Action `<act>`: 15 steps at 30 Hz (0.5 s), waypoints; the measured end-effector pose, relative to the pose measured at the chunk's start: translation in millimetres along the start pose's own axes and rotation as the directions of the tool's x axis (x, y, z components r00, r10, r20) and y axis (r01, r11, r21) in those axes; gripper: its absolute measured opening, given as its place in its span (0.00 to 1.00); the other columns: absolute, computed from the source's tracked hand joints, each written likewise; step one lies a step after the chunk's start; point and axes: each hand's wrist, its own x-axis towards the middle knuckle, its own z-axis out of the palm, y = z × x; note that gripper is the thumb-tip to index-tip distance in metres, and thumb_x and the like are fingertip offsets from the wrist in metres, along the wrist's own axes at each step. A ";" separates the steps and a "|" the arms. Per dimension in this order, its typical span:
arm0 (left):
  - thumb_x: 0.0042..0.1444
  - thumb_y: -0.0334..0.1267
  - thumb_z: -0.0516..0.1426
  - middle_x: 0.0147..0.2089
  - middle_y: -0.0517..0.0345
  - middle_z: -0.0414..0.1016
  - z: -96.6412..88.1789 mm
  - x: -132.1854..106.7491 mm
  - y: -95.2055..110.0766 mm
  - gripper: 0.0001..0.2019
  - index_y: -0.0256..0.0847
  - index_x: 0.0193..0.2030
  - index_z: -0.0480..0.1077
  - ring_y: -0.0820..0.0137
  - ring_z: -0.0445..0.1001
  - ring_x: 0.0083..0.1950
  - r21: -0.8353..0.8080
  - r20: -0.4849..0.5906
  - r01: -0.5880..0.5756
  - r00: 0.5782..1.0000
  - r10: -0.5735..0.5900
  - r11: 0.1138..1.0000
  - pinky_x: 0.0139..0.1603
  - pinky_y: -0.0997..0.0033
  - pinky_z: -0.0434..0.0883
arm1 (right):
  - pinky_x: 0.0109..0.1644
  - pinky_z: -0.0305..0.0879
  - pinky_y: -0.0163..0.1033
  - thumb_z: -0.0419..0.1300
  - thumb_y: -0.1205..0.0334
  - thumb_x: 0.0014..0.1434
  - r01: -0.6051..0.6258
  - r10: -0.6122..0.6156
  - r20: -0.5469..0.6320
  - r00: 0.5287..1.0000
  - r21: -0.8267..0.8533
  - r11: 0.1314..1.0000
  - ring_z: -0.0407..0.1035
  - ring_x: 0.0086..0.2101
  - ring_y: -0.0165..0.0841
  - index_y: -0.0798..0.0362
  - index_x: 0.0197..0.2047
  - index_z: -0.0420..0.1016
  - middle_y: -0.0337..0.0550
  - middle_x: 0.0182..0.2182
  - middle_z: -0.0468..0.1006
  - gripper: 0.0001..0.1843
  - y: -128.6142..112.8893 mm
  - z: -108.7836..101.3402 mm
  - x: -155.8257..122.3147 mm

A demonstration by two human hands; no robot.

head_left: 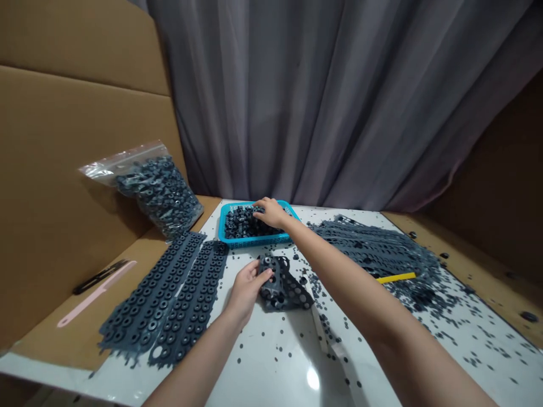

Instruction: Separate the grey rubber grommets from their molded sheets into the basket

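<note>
My left hand (247,285) is closed on a folded strip of dark rubber sheet (271,291) with moulded round rings, thumb pressed on its top. A perforated part of the strip (299,291) hangs out to the right. My right hand (271,213) is over a blue plastic basket (254,242), its fingers curved and apart, and no part can be made out in them. Small black rubber rings (244,221) fill much of the basket, partly hidden by this hand.
Ringed rubber sheets (169,299) lie at left, beside a pink stick (95,295) and black tweezers (99,277). A clear zip bag (163,189) of rings leans on cardboard. Stripped sheets (369,246), a yellow stick (396,277), a white strip (319,328) and scattered black discs lie right.
</note>
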 end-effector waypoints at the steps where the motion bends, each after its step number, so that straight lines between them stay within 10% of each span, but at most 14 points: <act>1: 0.41 0.37 0.66 0.32 0.57 0.76 -0.1 -0.1 0.4 0.15 0.35 0.37 0.73 0.74 0.72 0.33 -0.008 -0.012 -0.013 1.000 0.013 1.000 0.37 0.76 0.67 | 0.48 0.57 0.42 0.58 0.64 0.56 0.022 -0.022 -0.011 1.000 0.000 1.000 0.63 0.44 0.39 0.54 0.42 0.72 0.49 0.44 0.70 0.10 -4.3 -7.4 -8.9; 9: 0.41 0.36 0.66 0.35 0.56 0.77 1.0 -4.2 -1.2 0.13 0.36 0.35 0.73 0.70 0.72 0.38 0.020 0.017 -0.123 0.992 0.123 0.992 0.42 0.74 0.67 | 0.39 0.53 0.39 0.52 0.54 0.61 0.362 -0.351 0.104 0.930 -0.105 0.926 0.61 0.34 0.34 0.55 0.33 0.66 0.43 0.31 0.70 0.12 -40.6 -51.9 -128.9; 15: 0.45 0.39 0.64 0.38 0.55 0.74 -1.2 -8.5 -1.9 0.14 0.37 0.38 0.71 0.67 0.70 0.40 0.173 0.158 -0.217 0.969 0.190 0.961 0.43 0.70 0.66 | 0.38 0.50 0.38 0.49 0.54 0.63 0.415 -0.344 0.303 0.889 -0.210 0.885 0.59 0.33 0.34 0.55 0.32 0.66 0.43 0.30 0.70 0.14 -43.3 -54.6 -146.1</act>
